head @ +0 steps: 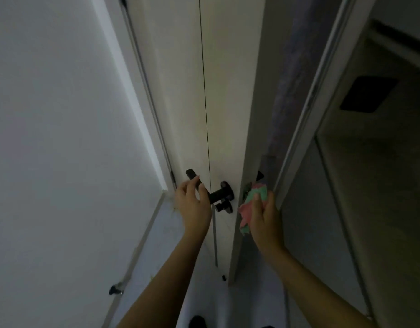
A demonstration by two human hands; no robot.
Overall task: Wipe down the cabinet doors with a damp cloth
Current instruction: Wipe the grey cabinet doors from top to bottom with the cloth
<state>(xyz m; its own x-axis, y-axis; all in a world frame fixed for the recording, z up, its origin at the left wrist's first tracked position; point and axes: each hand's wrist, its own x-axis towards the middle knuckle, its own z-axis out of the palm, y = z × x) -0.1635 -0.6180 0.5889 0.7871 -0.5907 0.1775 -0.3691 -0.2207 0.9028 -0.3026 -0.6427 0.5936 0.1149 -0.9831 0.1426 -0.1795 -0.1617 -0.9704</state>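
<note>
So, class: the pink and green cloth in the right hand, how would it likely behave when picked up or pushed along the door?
The cloth looks floppy: it bunches and hangs in ragged folds below the right hand. Probably light, since the fingers hold it alone. It should drag rather than roll against the door edge.

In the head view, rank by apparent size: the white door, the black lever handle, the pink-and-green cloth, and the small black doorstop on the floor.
1. white door
2. and 3. black lever handle and pink-and-green cloth, held in the right hand: too alike to rank, cloth partly hidden
4. black doorstop
</note>
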